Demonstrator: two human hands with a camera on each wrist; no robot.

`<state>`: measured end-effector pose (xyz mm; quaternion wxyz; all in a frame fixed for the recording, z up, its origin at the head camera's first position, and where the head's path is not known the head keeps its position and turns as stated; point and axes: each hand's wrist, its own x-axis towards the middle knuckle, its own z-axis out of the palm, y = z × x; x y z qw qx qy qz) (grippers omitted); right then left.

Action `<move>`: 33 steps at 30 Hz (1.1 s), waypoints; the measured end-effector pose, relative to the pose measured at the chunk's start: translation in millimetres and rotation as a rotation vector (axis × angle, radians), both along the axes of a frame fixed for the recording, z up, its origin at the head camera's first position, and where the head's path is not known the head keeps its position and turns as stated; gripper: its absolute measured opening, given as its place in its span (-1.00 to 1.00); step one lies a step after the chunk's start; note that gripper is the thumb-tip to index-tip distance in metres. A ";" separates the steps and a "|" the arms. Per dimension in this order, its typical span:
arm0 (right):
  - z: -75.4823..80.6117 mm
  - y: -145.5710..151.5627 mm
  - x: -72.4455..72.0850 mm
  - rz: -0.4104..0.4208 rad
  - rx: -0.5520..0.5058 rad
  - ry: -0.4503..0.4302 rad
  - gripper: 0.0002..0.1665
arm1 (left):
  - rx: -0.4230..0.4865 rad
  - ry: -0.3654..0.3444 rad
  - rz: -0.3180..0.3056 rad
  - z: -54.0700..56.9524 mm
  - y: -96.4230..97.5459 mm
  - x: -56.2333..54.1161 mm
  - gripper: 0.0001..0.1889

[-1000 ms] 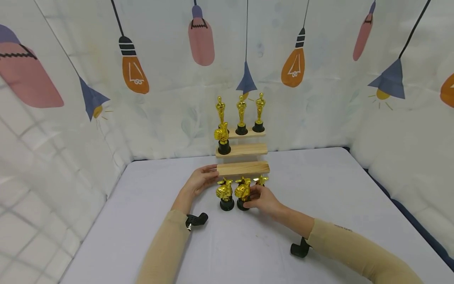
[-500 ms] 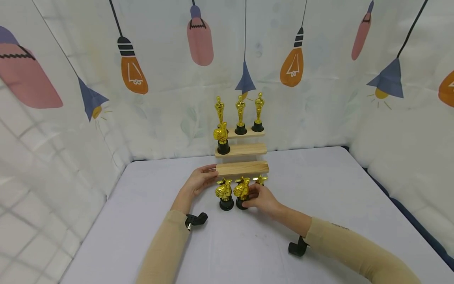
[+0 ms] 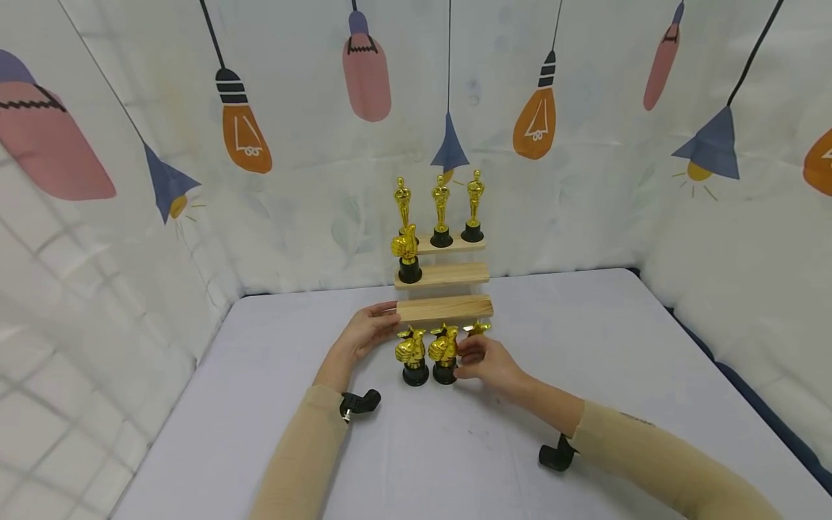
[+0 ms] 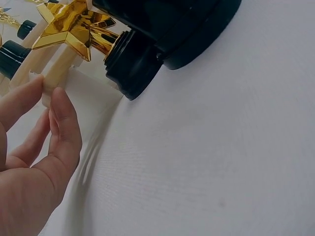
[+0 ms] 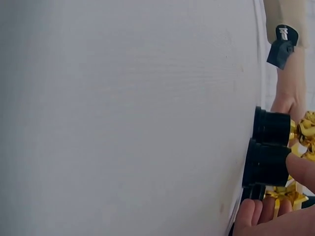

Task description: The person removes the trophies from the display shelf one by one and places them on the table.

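Note:
In the head view my left hand (image 3: pixel 364 331) holds the left end of the lowest wooden step (image 3: pixel 445 309) of a small display stand. Thumb and fingertips pinch its end (image 4: pixel 58 73) in the left wrist view. My right hand (image 3: pixel 490 365) is at the right side of a gold thumbs-up trophy (image 3: pixel 444 345), its thumb (image 5: pixel 301 169) beside the black base (image 5: pixel 268 167). Another thumbs-up trophy (image 3: pixel 411 350) stands to its left. Behind this pair are star trophies, one gold star (image 3: pixel 479 328) showing past my right fingers; another star (image 4: pixel 69 34) is large in the left wrist view.
Three gold figure trophies, one of them at the right (image 3: pixel 474 206), stand on the top step. A thumbs-up trophy (image 3: pixel 408 253) stands at the left of the middle step (image 3: pixel 458 274). A white cloth covers the table (image 3: pixel 585 347); a printed curtain (image 3: pixel 292 217) hangs behind.
My right hand has shifted slightly right, its thumb coming off the front of the thumbs-up trophy's base, while that trophy stays put. My left hand keeps its place on the step.

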<state>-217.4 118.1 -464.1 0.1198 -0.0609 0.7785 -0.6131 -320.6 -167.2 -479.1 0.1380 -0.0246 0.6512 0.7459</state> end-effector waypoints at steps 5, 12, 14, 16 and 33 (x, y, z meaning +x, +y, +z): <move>2.0 9.9 0.9 0.020 -0.031 0.015 -0.43 | -0.006 -0.001 -0.007 -0.3 -0.3 0.7 -0.44; 8.9 20.5 1.7 0.018 -0.077 0.027 -0.45 | -0.012 0.003 -0.004 -0.3 0.0 1.6 -0.44; 11.3 22.7 1.4 0.011 -0.071 0.034 -0.45 | -0.011 0.003 0.000 -0.4 0.0 1.6 -0.44; 14.6 24.1 1.3 0.006 -0.063 0.045 -0.46 | -0.012 0.009 -0.002 -0.5 -0.3 1.6 -0.45; 52.0 31.7 -6.8 0.016 -0.072 0.104 -0.52 | -0.010 0.007 0.007 -0.3 -0.2 -0.6 -0.45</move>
